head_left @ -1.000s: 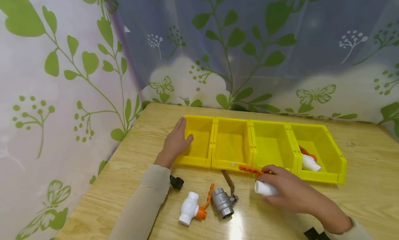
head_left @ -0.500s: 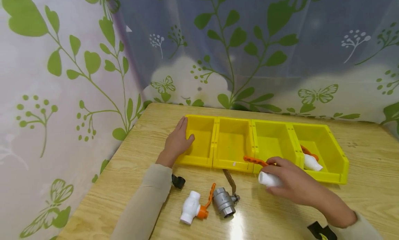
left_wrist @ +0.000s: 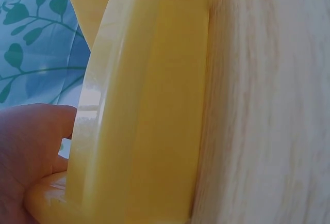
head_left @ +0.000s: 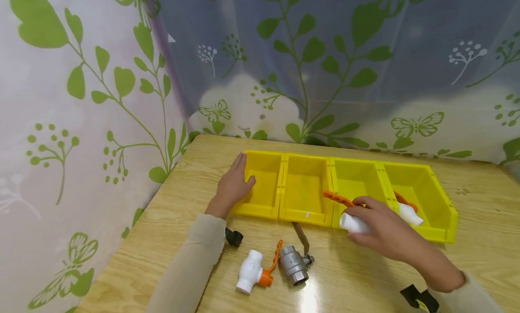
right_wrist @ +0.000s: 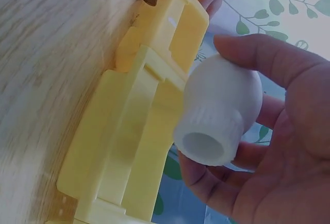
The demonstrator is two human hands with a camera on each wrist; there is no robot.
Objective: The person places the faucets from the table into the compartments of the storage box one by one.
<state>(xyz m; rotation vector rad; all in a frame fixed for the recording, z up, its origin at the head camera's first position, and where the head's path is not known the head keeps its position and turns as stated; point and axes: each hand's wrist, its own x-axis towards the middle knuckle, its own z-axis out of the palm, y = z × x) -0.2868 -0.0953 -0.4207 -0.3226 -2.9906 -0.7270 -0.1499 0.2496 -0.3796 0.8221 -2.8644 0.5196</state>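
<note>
My right hand (head_left: 383,227) grips a white plastic ball valve (head_left: 354,223) with an orange lever, over the front edge of the third yellow bin (head_left: 357,179). In the right wrist view, thumb and fingers close around the white valve body, its round opening facing the camera. My left hand (head_left: 231,184) holds the side wall of the leftmost yellow bin (head_left: 264,182), thumb over the inside and fingers along the outside. On the table before the bins lie another white ball valve (head_left: 249,272) with an orange lever and a metal ball valve (head_left: 293,264) with a brown lever.
Several yellow bins stand joined in a row. The rightmost bin (head_left: 440,202) contains a white valve (head_left: 410,213) with an orange lever. Wooden table (head_left: 183,186) surrounds the row, and a leaf-patterned curtain (head_left: 345,100) hangs behind it.
My right hand has lifted the white ball valve slightly up and away from me, toward the third bin. The left hand stays at the leftmost bin. The head view has shifted slightly.
</note>
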